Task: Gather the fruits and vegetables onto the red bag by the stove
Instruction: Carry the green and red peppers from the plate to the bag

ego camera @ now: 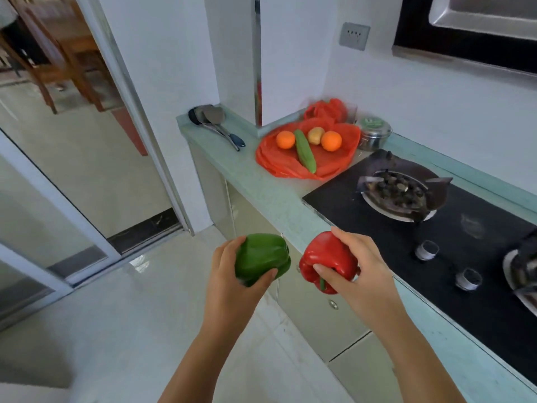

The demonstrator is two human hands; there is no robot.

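Note:
My left hand (229, 274) grips a green bell pepper (261, 257) in front of the counter edge. A red bell pepper (327, 258) sits in my right hand (359, 269), stem toward me. Both peppers are held in the air, well short of the red bag (328, 161), which lies flat on the pale green counter left of the stove. On the bag rest two oranges (285, 139) (331, 141), a cucumber (305, 151) and a potato (316, 135).
A black gas stove (392, 237) with a burner (402, 193) and two knobs fills the counter to the right. A steel tin (374, 135) stands behind the bag. Spatulas (215, 120) lie at the counter's far end. A sliding door opens on the left.

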